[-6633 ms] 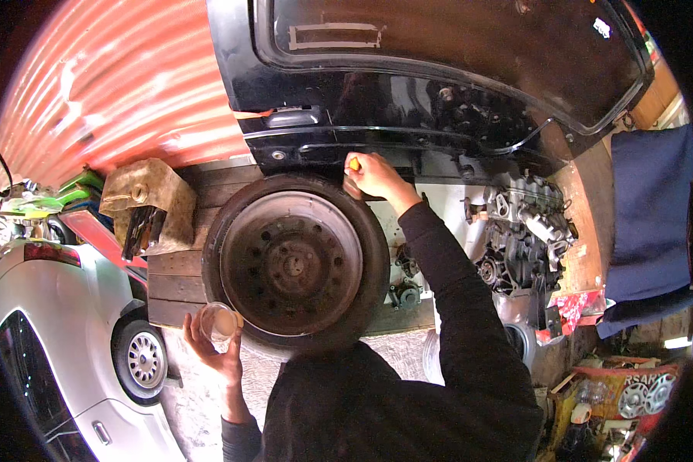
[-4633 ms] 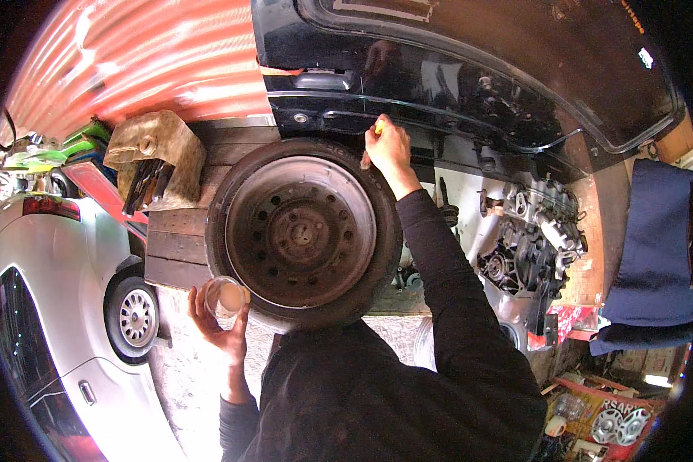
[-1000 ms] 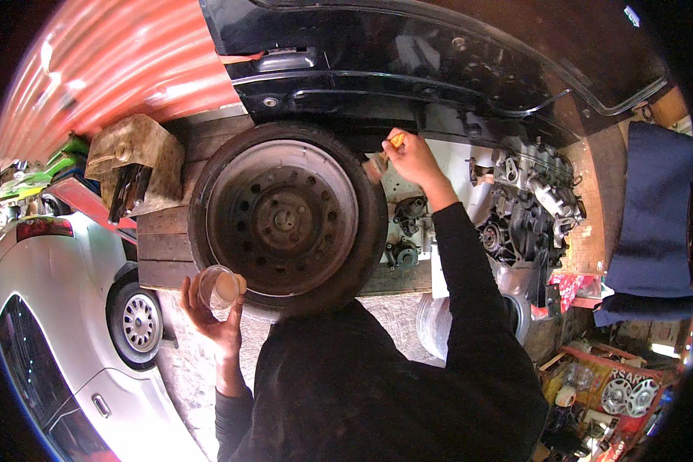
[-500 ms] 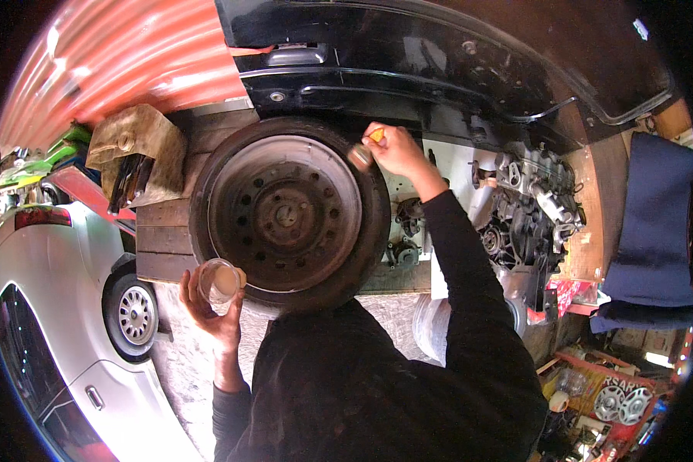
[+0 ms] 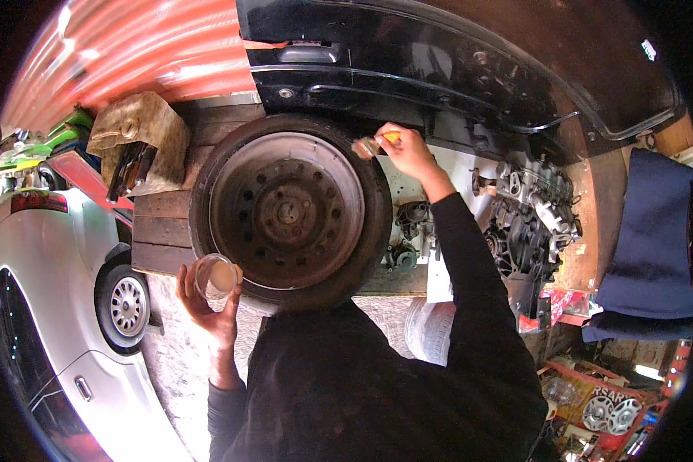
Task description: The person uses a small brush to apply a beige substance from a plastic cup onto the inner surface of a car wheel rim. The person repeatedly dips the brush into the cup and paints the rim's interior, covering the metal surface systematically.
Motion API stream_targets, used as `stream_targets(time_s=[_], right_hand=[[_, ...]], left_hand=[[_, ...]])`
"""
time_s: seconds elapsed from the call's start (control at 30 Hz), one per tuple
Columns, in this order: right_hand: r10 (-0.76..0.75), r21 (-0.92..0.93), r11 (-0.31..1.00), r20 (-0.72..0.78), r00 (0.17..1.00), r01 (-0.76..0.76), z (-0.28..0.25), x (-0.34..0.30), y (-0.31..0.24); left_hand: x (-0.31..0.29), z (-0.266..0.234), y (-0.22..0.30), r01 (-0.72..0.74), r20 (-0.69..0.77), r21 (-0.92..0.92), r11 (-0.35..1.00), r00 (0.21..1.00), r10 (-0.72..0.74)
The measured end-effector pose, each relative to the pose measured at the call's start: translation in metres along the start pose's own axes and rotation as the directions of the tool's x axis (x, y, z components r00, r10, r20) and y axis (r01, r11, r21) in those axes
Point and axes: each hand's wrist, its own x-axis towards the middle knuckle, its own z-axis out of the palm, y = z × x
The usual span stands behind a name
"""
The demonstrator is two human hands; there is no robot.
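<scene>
The right hand [image 5: 408, 152] was closed in a pinch around a small brush [image 5: 373, 144] with an orange handle, fingers wrapped tight with no gap showing. The bristle end pointed left and lay against the upper right edge of the tyre [image 5: 289, 212], which served as the centre of the scene. The hand itself hovered just off the tyre's upper right shoulder, its dark sleeve running down past the tyre's right side.

The left hand [image 5: 208, 300] cupped a small clear cup [image 5: 215, 276] from below, fingers curled partway round it, at the tyre's lower left edge. The cup held a pale liquid and nearly touched the rubber.

The tyre sat on a rusty steel rim [image 5: 287, 209] and rested on wooden planks [image 5: 165, 231] that showed to its left. Directly above the tyre hung the black body of a car [image 5: 439, 61], close over the brush. To the tyre's right lay a grey engine block [image 5: 535, 219] and smaller metal parts [image 5: 412, 231]. To the upper left sat a brown stained can [image 5: 140, 142], and further left a silver car [image 5: 46, 292]. The person's dark hood [image 5: 377, 385] covered the tyre's lower edge.
</scene>
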Motion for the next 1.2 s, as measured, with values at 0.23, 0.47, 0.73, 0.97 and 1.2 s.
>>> stream_targets(time_s=[0.23,0.47,0.73,0.97,1.2], right_hand=[[0.134,-0.212,0.973,0.191,0.972,-0.093,-0.025,0.004,-0.015],[-0.01,-0.122,0.993,-0.075,0.997,0.0,0.006,0.003,-0.022],[0.006,-0.143,0.99,0.155,0.988,0.017,-0.011,0.009,-0.007],[-0.066,-0.063,0.996,-0.006,0.998,0.066,0.026,0.034,-0.019],[0.012,-0.179,0.984,0.171,0.985,0.018,0.009,0.054,-0.023]], left_hand=[[-0.002,0.001,-0.004,0.009,0.013,-0.005,1.0,1.0,-0.009],[0.002,0.001,0.0,0.014,0.004,-0.006,1.0,1.0,-0.014],[0.001,0.001,-0.003,0.01,0.012,-0.003,1.0,1.0,-0.01],[0.003,0.003,0.003,0.0,0.0,-0.038,0.999,1.0,0.0],[-0.008,-0.004,0.002,0.034,-0.06,0.017,0.999,0.998,-0.033]])
